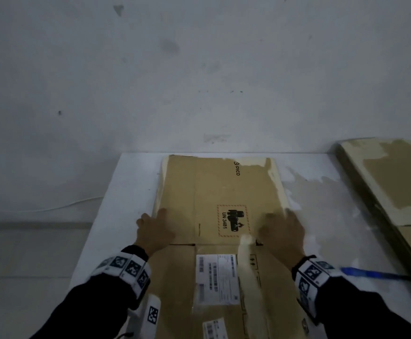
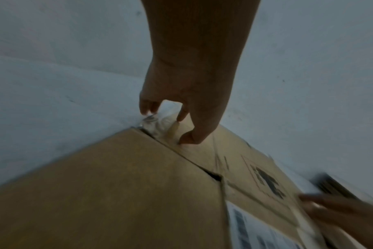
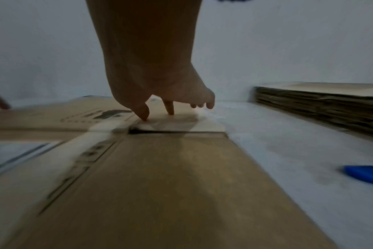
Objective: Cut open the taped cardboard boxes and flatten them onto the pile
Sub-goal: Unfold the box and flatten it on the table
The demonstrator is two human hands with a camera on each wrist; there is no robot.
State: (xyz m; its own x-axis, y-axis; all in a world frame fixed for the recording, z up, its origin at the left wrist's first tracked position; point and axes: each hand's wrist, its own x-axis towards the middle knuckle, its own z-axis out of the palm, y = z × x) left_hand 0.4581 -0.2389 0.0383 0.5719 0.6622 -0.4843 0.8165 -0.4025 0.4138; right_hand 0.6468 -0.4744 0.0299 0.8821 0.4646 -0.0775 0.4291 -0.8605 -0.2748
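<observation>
A brown cardboard box [image 1: 219, 192] lies flattened on the white table [image 1: 136, 182], with a UN 3481 mark and white shipping labels [image 1: 216, 277] on top. My left hand [image 1: 154, 228] presses on the far flap near its left edge, fingers spread; in the left wrist view the left hand [image 2: 181, 118] touches the cardboard [image 2: 117, 185] with thumb and fingertips. My right hand [image 1: 282, 231] presses on the same flap near its right edge; the right wrist view shows the right hand [image 3: 168, 104] with fingertips down on the cardboard [image 3: 160, 185]. Neither hand holds anything.
A pile of flattened boxes [image 1: 390, 187] lies at the right end of the table, its stacked edges [image 3: 319, 104] visible. A blue box cutter [image 1: 375, 274] rests on the table right of my right wrist. A white wall stands behind; the floor lies left of the table.
</observation>
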